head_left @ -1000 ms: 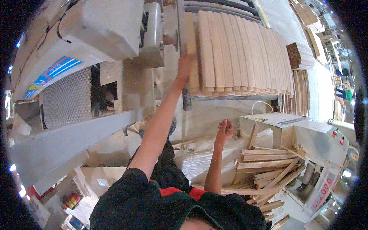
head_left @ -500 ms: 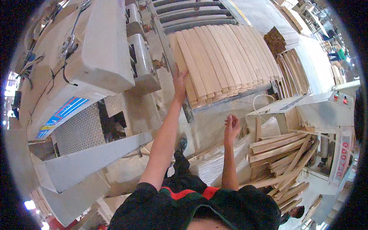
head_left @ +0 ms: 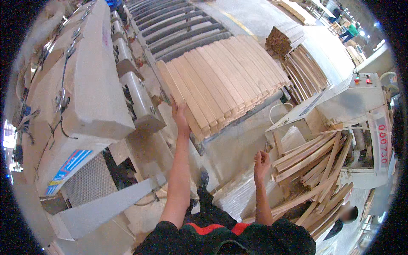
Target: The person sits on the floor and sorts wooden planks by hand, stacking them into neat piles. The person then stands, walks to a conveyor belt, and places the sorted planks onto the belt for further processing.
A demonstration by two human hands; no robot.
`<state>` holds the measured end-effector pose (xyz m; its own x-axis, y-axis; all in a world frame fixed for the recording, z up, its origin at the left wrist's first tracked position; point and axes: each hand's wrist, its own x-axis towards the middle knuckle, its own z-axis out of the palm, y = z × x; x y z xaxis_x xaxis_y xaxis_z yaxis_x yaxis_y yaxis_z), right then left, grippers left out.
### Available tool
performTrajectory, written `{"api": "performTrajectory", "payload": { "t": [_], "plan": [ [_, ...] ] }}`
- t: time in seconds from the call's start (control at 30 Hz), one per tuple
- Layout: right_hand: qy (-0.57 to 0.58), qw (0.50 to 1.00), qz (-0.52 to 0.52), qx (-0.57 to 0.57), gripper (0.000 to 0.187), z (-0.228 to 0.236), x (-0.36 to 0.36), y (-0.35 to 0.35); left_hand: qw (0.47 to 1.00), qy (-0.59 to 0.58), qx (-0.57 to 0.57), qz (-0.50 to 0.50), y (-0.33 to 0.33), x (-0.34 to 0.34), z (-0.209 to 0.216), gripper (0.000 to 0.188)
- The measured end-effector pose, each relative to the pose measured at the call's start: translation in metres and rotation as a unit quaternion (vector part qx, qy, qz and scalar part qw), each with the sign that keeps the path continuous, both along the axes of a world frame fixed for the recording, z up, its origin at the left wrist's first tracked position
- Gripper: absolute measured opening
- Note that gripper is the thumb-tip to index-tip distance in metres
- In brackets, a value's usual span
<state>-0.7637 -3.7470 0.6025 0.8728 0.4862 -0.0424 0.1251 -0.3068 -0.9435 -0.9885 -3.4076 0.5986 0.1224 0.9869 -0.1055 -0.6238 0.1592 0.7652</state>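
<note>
A wide stack of pale wooden strips (head_left: 221, 80), laid side by side in layers, rests at the end of a roller conveyor (head_left: 174, 27). My left hand (head_left: 180, 117) lies against the left side of the stack near its front corner. Its fingers are stretched along the outermost strip, and the thumb is at the strip's upper edge. To the right, my right hand (head_left: 261, 165) hangs in the air in front of the stack, apart from it. The fingers there are curled in, and nothing shows in them.
A large beige machine (head_left: 91, 85) stands along the left. At the right, loose wooden offcuts (head_left: 314, 165) are piled below a grey control box (head_left: 361, 91) with red buttons. More strips (head_left: 304, 70) are stacked beyond the conveyor. Another person (head_left: 346, 216) is at the lower right.
The view has turned, so the stack sits lower and further left. My left hand stays at the stack's left side. The strips' front ends look more even. My right hand remains curled.
</note>
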Motion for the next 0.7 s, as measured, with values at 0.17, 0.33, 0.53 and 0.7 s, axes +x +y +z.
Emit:
{"api": "performTrajectory", "payload": {
  "t": [0.17, 0.33, 0.53, 0.7],
  "plan": [
    [-0.021, 0.999, -0.014, -0.028, 0.025, -0.019, 0.004, -0.011, 0.998, 0.022, 0.049, -0.014, -0.028, 0.040, 0.064, 0.067],
    [0.016, 1.000, -0.001, 0.008, 0.028, 0.012, -0.012, 0.022, 1.000, 0.021, -0.003, 0.020, -0.029, 0.020, 0.039, 0.067],
    [0.010, 0.983, 0.169, 0.066, 0.038, 0.126, -0.036, 0.063, 0.997, -0.057, -0.046, 0.010, -0.085, 0.015, 0.158, 0.068],
    [-0.020, 0.892, 0.447, 0.068, 0.073, 0.220, -0.081, 0.134, 0.993, 0.063, 0.100, 0.018, -0.091, 0.040, 0.185, 0.064]
  ]
}}
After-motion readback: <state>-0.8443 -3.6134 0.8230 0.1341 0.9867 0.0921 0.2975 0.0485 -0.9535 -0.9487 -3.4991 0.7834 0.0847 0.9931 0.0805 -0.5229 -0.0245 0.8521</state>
